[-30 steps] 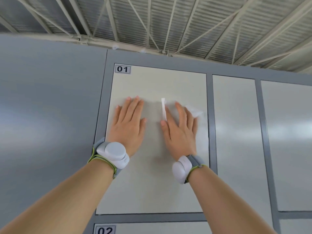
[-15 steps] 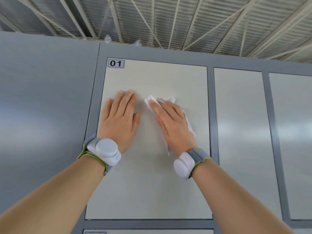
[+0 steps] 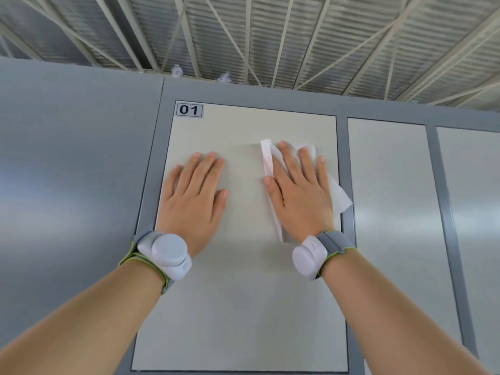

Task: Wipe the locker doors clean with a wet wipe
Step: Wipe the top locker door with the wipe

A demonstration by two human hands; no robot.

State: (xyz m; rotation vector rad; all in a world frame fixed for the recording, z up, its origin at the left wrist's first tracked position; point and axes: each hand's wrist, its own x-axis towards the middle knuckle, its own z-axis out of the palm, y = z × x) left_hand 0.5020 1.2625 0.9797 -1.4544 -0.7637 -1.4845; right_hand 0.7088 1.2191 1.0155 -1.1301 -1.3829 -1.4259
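- Your right hand [image 3: 300, 190] lies flat with fingers straight and spread, pressing the thin white wet wipe [image 3: 339, 197] against the cream flat-panelled locker door [image 3: 243, 307] in the middle of the frame; no finger curls round it or pinches it
- The wipe sits in the upper right part of that door; its edges show left of your forefinger and past the outer side of the hand, and one corner reaches the grey metal frame [image 3: 342, 158] on the door's right side
- Your left hand [image 3: 193, 196] is open too, palm flat on the bare door at centre left, below the black-on-white "01" label [image 3: 189, 110]; it looks like a brace rather than a wiping hand
- By my reading, you are mid-wipe on the upper half of this door; the lower half and the pale grey neighbouring door [image 3: 389, 212] at the right of the frame look yet to be done
- The next stroke calls for even palm pressure so the loose sheet does not bunch or slip out, working down toward the bottom edge
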